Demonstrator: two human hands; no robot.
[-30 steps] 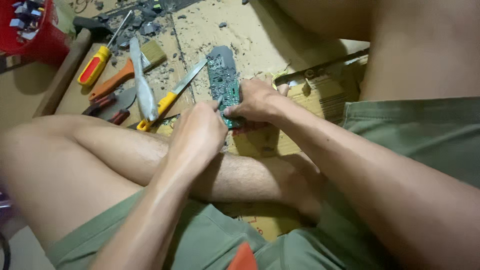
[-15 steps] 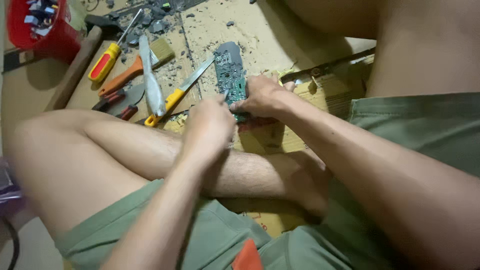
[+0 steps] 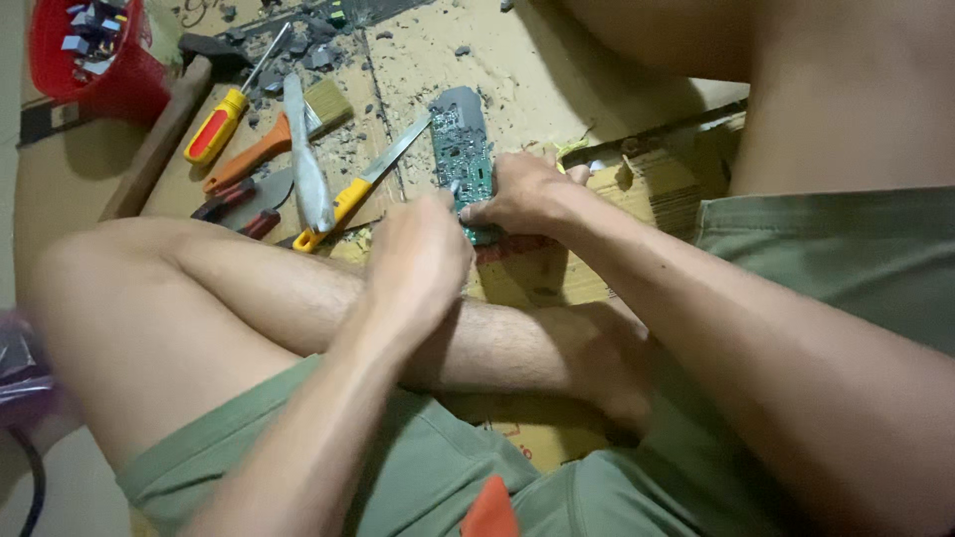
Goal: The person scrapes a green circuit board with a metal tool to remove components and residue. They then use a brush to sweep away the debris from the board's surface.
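A narrow green circuit board (image 3: 463, 159) is seen lying on the cardboard sheet (image 3: 557, 70), just beyond the crossed legs, near the middle of the scene. Its near end is gripped by the right hand (image 3: 522, 194), whose fingers are closed over the board's edge. The left hand (image 3: 418, 254) is curled narrow and pressed against the same near end; what is held inside it cannot be told. To the left, a yellow-handled blade (image 3: 363, 184), a red-and-yellow screwdriver (image 3: 224, 119), a brush (image 3: 279, 139) and a red tub (image 3: 95, 55) are laid among grey debris.
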